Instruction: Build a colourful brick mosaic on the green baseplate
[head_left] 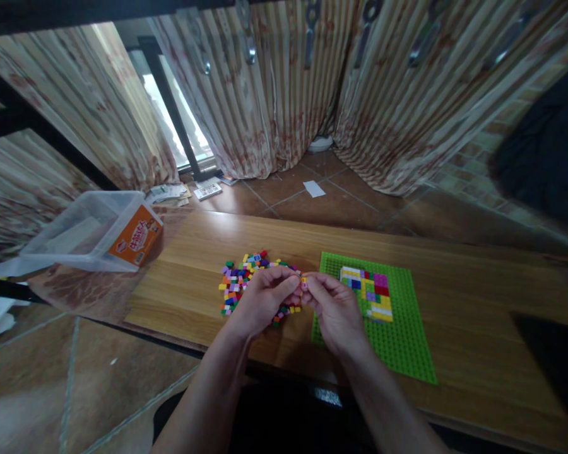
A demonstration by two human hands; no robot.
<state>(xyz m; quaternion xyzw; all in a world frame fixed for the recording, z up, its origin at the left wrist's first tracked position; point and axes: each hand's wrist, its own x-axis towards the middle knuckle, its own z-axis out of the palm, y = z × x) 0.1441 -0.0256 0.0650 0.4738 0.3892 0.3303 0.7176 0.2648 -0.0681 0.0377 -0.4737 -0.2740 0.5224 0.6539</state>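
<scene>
My left hand (268, 295) and my right hand (337, 310) meet above the tabletop, fingertips pinched close together. A tiny yellow toy brick (305, 282) shows at the right fingertips. Left thumb and forefinger are pressed together beside it; whatever they hold is hidden. Under and behind the left hand spreads a pile of small multicoloured bricks (233, 277). To the right, partly behind my right hand, lies a green studded baseplate (404, 350). A block of joined yellow, white, red, magenta, blue and purple bricks (372, 295) sits on it.
The wooden table (180, 277) runs left to right. At its left stands a translucent plastic box (89, 236) with an orange label. A dark flat object (549, 359) lies at the right edge. Curtains (274, 94) hang beyond, with papers (208, 190) on the tiled floor.
</scene>
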